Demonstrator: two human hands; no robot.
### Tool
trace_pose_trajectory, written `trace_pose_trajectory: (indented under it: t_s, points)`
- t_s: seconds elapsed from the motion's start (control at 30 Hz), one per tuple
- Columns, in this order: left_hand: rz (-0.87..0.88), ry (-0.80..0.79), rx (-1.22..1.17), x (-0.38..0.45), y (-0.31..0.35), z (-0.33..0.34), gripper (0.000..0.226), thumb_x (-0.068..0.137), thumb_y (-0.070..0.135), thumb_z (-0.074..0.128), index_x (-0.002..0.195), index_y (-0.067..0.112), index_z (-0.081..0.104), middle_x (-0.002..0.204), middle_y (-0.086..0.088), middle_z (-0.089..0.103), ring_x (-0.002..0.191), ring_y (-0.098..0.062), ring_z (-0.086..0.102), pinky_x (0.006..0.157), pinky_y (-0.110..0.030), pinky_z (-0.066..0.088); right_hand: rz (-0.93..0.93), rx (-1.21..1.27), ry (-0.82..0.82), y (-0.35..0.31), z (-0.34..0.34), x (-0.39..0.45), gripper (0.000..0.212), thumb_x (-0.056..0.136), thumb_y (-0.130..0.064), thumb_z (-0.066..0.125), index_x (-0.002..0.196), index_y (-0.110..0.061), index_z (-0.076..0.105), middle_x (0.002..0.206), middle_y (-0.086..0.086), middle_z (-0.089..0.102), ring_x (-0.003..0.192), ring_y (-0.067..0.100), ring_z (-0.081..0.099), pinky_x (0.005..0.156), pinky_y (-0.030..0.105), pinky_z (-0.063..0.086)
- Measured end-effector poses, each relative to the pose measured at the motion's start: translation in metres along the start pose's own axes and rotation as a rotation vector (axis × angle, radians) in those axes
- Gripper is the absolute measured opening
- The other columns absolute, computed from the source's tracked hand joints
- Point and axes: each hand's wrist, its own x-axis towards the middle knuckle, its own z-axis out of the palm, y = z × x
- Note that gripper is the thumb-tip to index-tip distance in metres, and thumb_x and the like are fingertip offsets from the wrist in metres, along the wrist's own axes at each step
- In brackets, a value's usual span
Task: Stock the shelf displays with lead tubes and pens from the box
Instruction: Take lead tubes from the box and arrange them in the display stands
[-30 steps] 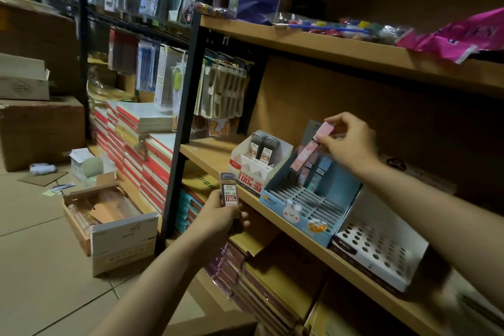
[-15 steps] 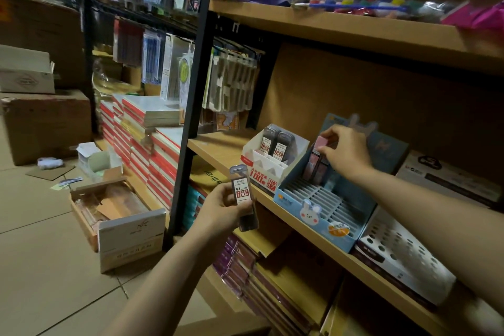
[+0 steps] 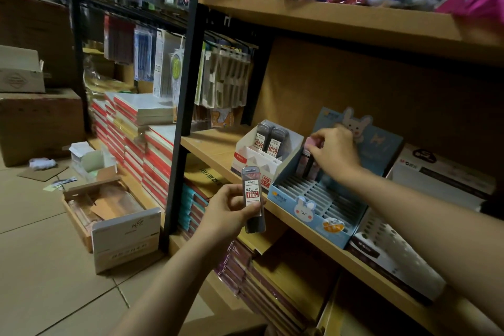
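Down goes the pink tube (image 3: 309, 142), lowered from above the blue display (image 3: 313, 207) into its back row, right hand (image 3: 336, 154) pinching the cap. Left hand (image 3: 226, 213), a touch higher now, grips a grey 0.7 lead tube (image 3: 253, 199) upright in front of the shelf (image 3: 215, 148), just short of the white display (image 3: 253, 162) where two matching tubes stand. To seat the pink one well, I'd keep it in line with the slot, press straight down beside its neighbours, and release only once it stands firm. Then grey joins grey. Floor box (image 3: 120, 224) sits well apart, lower left
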Motion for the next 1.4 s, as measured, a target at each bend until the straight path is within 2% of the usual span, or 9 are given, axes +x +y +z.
trace_pose_trajectory:
  t_s: [0.13, 0.23, 0.33, 0.47, 0.6, 0.73, 0.83, 1.0, 1.4]
  points:
    - [0.074, -0.011, 0.028, -0.003, 0.003, 0.001, 0.034, 0.089, 0.013, 0.064, 0.116, 0.032, 0.056, 0.098, 0.004, 0.073, 0.097, -0.012, 0.068, 0.079, -0.032, 0.055, -0.004, 0.403, -0.087, -0.02, -0.017, -0.022, 0.024, 0.095, -0.018, 0.06, 0.118, -0.02, 0.062, 0.103, 0.008, 0.059, 0.059, 0.01, 0.066, 0.047, 0.018, 0.053]
    - [0.108, -0.017, 0.037, -0.006, 0.006, 0.003, 0.036, 0.091, 0.013, 0.061, 0.117, 0.037, 0.056, 0.103, 0.007, 0.07, 0.1, -0.011, 0.066, 0.08, -0.031, 0.056, -0.076, 0.45, -0.423, -0.04, -0.021, -0.045, 0.031, 0.093, -0.033, 0.061, 0.123, -0.027, 0.058, 0.102, -0.007, 0.064, 0.078, 0.009, 0.069, 0.069, 0.03, 0.061]
    - [0.138, -0.057, 0.08, -0.01, 0.01, 0.005, 0.039, 0.092, 0.012, 0.06, 0.125, 0.033, 0.054, 0.109, 0.005, 0.068, 0.104, -0.012, 0.064, 0.084, -0.032, 0.055, -0.077, 0.524, -0.524, -0.054, -0.019, -0.062, 0.034, 0.089, -0.027, 0.068, 0.12, -0.032, 0.056, 0.095, -0.009, 0.063, 0.08, 0.008, 0.07, 0.071, 0.026, 0.06]
    - [0.157, -0.077, 0.153, -0.014, 0.013, 0.006, 0.031, 0.094, 0.015, 0.057, 0.122, 0.028, 0.056, 0.111, 0.005, 0.068, 0.101, -0.011, 0.065, 0.085, -0.032, 0.056, -0.026, 0.583, -0.485, -0.056, -0.024, -0.062, 0.029, 0.085, -0.012, 0.073, 0.108, -0.024, 0.062, 0.094, -0.002, 0.067, 0.076, 0.009, 0.071, 0.063, 0.022, 0.059]
    - [0.279, 0.045, 0.526, -0.008, 0.012, -0.005, 0.036, 0.095, 0.027, 0.056, 0.13, 0.027, 0.048, 0.13, 0.005, 0.053, 0.113, -0.006, 0.054, 0.094, -0.027, 0.05, -0.009, 0.466, -0.179, -0.041, -0.045, -0.02, 0.025, 0.082, -0.015, 0.076, 0.1, -0.024, 0.062, 0.093, -0.012, 0.063, 0.081, 0.002, 0.062, 0.066, 0.017, 0.051]
    - [0.38, 0.102, 0.757, 0.011, 0.014, -0.015, 0.052, 0.093, 0.033, 0.058, 0.142, 0.029, 0.039, 0.151, 0.001, 0.028, 0.137, -0.019, 0.034, 0.108, -0.043, 0.042, -0.022, 0.365, 0.036, -0.036, -0.046, 0.018, 0.024, 0.078, -0.017, 0.079, 0.095, -0.022, 0.062, 0.087, -0.015, 0.061, 0.082, 0.003, 0.06, 0.065, 0.013, 0.044]
    - [0.435, 0.058, 0.874, 0.03, 0.017, -0.004, 0.058, 0.092, 0.038, 0.059, 0.145, 0.036, 0.034, 0.159, 0.005, 0.011, 0.146, -0.02, 0.013, 0.117, -0.045, 0.026, -0.07, 0.354, 0.053, -0.038, -0.029, 0.03, 0.023, 0.079, -0.016, 0.079, 0.093, -0.021, 0.062, 0.086, -0.012, 0.061, 0.079, 0.003, 0.059, 0.063, 0.01, 0.041]
    - [0.479, -0.004, 0.984, 0.054, 0.017, 0.009, 0.06, 0.093, 0.039, 0.059, 0.147, 0.035, 0.033, 0.162, 0.008, 0.006, 0.148, -0.017, 0.005, 0.12, -0.045, 0.019, -0.144, 0.309, 0.037, -0.036, -0.006, 0.041, 0.021, 0.082, -0.012, 0.076, 0.093, -0.019, 0.061, 0.091, -0.006, 0.062, 0.073, -0.002, 0.053, 0.053, 0.002, 0.036]
    - [0.533, -0.005, 1.038, 0.069, 0.01, 0.003, 0.06, 0.092, 0.028, 0.063, 0.145, 0.036, 0.036, 0.161, 0.009, 0.009, 0.149, -0.015, 0.005, 0.118, -0.045, 0.026, -0.21, 0.203, 0.019, -0.035, 0.029, 0.044, 0.023, 0.079, -0.013, 0.079, 0.099, -0.011, 0.069, 0.096, 0.007, 0.069, 0.086, 0.017, 0.062, 0.077, 0.032, 0.054]
